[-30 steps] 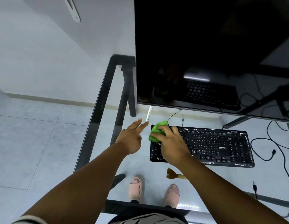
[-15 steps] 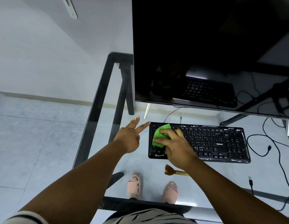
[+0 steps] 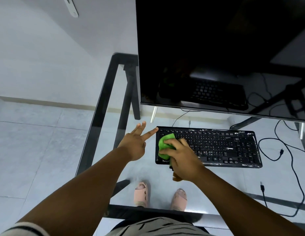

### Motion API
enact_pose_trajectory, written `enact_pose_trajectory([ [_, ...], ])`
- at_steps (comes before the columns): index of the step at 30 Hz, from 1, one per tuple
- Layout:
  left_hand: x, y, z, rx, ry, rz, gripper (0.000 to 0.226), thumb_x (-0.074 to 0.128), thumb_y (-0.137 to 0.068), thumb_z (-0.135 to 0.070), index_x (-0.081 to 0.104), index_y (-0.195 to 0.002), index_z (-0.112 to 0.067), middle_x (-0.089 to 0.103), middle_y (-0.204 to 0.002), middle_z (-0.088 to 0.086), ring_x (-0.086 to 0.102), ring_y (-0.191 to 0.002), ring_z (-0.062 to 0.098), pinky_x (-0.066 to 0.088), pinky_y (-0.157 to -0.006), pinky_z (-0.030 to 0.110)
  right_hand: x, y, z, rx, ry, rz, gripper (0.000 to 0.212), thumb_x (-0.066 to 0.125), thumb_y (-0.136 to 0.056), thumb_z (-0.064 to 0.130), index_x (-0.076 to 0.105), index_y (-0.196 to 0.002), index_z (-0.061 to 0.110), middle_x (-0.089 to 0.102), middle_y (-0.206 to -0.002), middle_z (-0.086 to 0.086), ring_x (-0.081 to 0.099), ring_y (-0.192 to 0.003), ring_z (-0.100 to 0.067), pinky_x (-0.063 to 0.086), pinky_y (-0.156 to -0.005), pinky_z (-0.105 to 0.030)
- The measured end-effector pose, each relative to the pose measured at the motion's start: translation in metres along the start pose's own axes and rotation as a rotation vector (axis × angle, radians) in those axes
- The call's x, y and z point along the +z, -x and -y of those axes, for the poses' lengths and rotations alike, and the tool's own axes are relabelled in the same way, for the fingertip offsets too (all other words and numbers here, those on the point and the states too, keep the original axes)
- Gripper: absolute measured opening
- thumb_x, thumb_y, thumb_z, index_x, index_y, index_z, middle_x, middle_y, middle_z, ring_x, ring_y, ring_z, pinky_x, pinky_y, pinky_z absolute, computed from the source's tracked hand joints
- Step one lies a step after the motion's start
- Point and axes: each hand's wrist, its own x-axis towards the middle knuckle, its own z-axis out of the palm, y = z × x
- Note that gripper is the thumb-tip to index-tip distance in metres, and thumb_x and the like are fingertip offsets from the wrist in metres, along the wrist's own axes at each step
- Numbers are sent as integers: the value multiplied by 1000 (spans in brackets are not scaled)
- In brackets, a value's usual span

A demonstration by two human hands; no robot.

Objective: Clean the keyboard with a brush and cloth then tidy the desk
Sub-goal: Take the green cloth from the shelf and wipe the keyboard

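Risk: keyboard sliding on glass desk, right hand clenched on cloth, left hand splayed, fingertip-only bracing.

There is one camera, worn on the person's head. It looks forward and down, from high above the glass bench. Both arms reach out from the bottom edge. The right hand makes its grip near the middle of the picture, quite close. The left hand sits just left of that grip. Beyond the grip stands the dark screen. Below the grip, the floor shows through the glass.
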Motion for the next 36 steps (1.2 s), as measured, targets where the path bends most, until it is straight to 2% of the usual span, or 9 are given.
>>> enact_pose_trajectory([
  [2, 2, 2, 2, 4, 11, -2, 77, 36, -99, -15, -12, -144, -56, -13, -161, -1, -9, -148, 20, 30, -113, 41, -3, 7, -8, 2, -41, -13, 50, 52, -78, 1, 70, -114, 31, 53, -131, 6, 38, -104, -16, 47, -87, -31],
  [5, 4, 4, 0, 2, 19, -7, 75, 36, -100, -16, -10, -145, -55, -14, -161, -2, -10, -148, 20, 28, -114, 41, -3, 3, -8, 43, -41, -72, 50, 53, -81, 5, 63, -124, 29, 54, -132, 5, 41, -105, -19, 48, -91, -35],
  [8, 4, 5, -1, 2, 14, -4, 73, 35, -101, -18, -11, -145, -54, -14, -161, -2, -11, -148, 20, 28, -113, 39, 5, -3, 6, 4, 13, -16, 50, 53, -83, 8, 60, -127, 31, 51, -136, 7, 43, -108, -22, 49, -92, -37],
  [13, 3, 9, 1, 19, -31, 9, 76, 35, -100, -16, -14, -144, -54, -15, -161, -1, -10, -148, 21, 32, -111, 38, 0, 12, -1, -136, -2, 108, 45, 49, -79, 10, 70, -111, 33, 56, -128, 9, 45, -101, -20, 50, -82, -34],
  [15, 4, 10, 0, 16, -44, 13, 76, 34, -100, -17, -15, -144, -54, -16, -161, 0, -10, -148, 22, 30, -113, 39, -4, 15, -10, -102, -4, 77, 44, 50, -78, 10, 71, -109, 34, 57, -125, 10, 44, -100, -19, 52, -80, -36],
  [20, 4, 9, 0, 2, -40, 14, 76, 35, -100, -17, -16, -143, -55, -16, -161, -1, -11, -148, 22, 30, -113, 39, 8, 9, 4, -48, 89, -5, 53, 57, -79, 6, 63, -122, 37, 53, -132, 9, 43, -101, -21, 52, -83, -37],
  [25, 2, 9, -1, -8, -19, 28, 72, 34, -102, -21, -13, -143, -55, -14, -161, -2, -10, -148, 21, 29, -114, 39, 3, 16, -4, -151, 103, 48, 49, 61, -75, 4, 71, -107, 40, 58, -127, 12, 48, -99, -23, 51, -83, -38],
  [29, 4, 10, -3, -21, -3, 21, 66, 32, -103, -28, -12, -144, -55, -14, -161, -2, -11, -148, 21, 27, -116, 41, -10, 22, -23, -115, 82, -18, 42, 62, -72, 5, 76, -95, 37, 62, -119, 12, 47, -96, -21, 52, -79, -38],
  [36, 2, 10, -4, -24, 8, 20, 64, 32, -103, -28, -9, -145, -54, -13, -161, -3, -10, -148, 22, 28, -114, 40, 3, 8, 3, -160, 151, 19, 44, 64, -75, 8, 73, -105, 39, 59, -126, 11, 48, -100, -24, 50, -83, -37],
])
